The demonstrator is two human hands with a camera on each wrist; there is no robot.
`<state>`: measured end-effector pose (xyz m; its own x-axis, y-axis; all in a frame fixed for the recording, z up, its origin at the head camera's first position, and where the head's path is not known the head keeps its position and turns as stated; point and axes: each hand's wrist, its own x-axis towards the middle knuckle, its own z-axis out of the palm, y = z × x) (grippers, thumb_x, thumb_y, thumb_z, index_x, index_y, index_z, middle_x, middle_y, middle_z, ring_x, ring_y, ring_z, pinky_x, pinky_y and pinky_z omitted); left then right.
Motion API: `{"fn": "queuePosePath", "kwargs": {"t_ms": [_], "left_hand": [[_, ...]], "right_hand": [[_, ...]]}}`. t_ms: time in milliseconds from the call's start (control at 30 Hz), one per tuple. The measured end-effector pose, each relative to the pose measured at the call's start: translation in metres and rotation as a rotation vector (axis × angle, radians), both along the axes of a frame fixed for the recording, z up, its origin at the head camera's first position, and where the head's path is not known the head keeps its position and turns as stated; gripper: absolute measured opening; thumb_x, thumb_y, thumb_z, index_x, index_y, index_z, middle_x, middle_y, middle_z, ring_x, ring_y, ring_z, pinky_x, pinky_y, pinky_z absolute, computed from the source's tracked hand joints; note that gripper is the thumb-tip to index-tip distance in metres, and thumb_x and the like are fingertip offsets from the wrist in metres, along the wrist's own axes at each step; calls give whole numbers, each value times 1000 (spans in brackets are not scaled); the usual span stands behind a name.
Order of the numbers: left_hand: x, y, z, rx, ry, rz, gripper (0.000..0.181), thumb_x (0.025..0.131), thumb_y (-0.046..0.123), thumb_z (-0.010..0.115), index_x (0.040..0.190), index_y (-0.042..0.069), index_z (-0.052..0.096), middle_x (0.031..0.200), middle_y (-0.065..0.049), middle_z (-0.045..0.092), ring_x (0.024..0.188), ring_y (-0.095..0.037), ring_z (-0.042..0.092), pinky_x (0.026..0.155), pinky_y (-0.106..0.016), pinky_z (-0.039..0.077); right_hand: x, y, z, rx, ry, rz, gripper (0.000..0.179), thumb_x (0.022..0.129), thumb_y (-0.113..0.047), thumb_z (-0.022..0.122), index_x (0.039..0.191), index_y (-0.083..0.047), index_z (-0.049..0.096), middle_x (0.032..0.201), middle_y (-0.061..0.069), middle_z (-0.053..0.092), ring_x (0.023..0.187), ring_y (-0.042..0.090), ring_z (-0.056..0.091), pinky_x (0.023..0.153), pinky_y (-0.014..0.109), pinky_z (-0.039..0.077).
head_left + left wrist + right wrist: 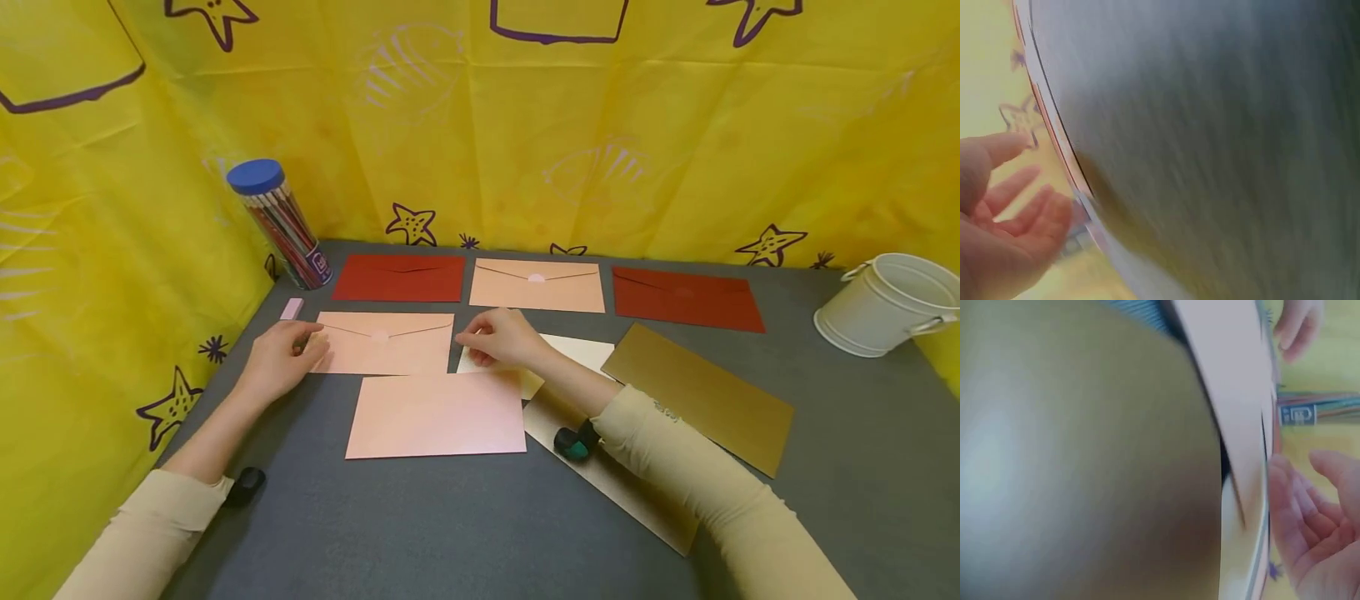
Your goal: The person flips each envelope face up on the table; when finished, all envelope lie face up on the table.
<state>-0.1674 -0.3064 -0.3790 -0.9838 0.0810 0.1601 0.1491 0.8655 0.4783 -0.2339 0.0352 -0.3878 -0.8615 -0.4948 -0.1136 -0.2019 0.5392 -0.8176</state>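
Note:
A pale pink envelope (382, 352) lies flap side up, its flap tip at the middle. At its left edge is my left hand (279, 358), fingertips right by the corner; the left wrist view shows thumb and fingers apart with nothing between them. My right hand (501, 340) hovers by that envelope's right edge, over a cream envelope (577, 350) it partly hides. Its fingers bend loosely, and the right wrist view shows a gap between thumb and fingers (1288, 506). Nearer me lies a plain pink envelope (438, 417), overlapping the cream one.
Behind lie a red envelope (397, 279), a peach envelope (536, 287) with a round sticker, and another red envelope (686, 298). Two gold envelopes (697, 396) lie right, one under my right forearm. A pencil tub (288, 225), small pink block (292, 308) and white bucket (862, 312) stand at the sides.

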Motion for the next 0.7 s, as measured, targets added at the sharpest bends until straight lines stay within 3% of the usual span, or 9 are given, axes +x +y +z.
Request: {"fn": "queuePosePath", "kwargs": {"t_ms": [100, 167, 333, 433, 567, 700], "left_hand": [[4, 24, 1, 34, 58, -98, 37, 94, 17, 64, 124, -4, 62, 123, -25, 60, 111, -42, 56, 91, -58, 45], [9, 44, 2, 47, 56, -207, 38, 93, 16, 66, 126, -2, 62, 127, -22, 60, 118, -40, 54, 96, -56, 44], [31, 95, 6, -13, -62, -533, 49, 95, 26, 65, 138, 5, 55, 142, -13, 51, 133, -32, 44, 106, -51, 37], [42, 119, 7, -97, -135, -670, 57, 96, 37, 62, 144, 11, 49, 150, -8, 43, 139, -26, 37, 108, -48, 35], [52, 143, 5, -205, -161, -763, 63, 96, 44, 58, 148, 13, 43, 155, -7, 35, 144, -23, 27, 112, -45, 31], [58, 156, 2, -288, -179, -792, 68, 97, 48, 55, 151, 12, 37, 158, -10, 29, 146, -27, 22, 114, -44, 26]], "right_hand": [[4, 19, 3, 40, 143, 33, 21, 95, -29, 65, 104, -11, 72, 87, 0, 70, 79, 16, 66, 74, 30, 54], [10, 34, 5, 71, 229, 71, 23, 95, -28, 63, 110, -12, 71, 102, 1, 70, 96, 19, 64, 85, 35, 51], [31, 69, 5, 168, 372, 205, 33, 95, -24, 62, 123, -6, 65, 128, 12, 60, 124, 31, 51, 103, 47, 40], [45, 88, 3, 233, 440, 265, 41, 94, -23, 64, 129, -2, 60, 137, 20, 53, 132, 38, 43, 108, 52, 33], [60, 110, 0, 328, 430, 280, 53, 95, -30, 64, 140, -6, 53, 147, 20, 43, 140, 41, 30, 110, 62, 21], [72, 129, -4, 407, 371, 268, 62, 95, -41, 60, 149, -14, 42, 155, 15, 32, 145, 39, 19, 109, 68, 13]]}}
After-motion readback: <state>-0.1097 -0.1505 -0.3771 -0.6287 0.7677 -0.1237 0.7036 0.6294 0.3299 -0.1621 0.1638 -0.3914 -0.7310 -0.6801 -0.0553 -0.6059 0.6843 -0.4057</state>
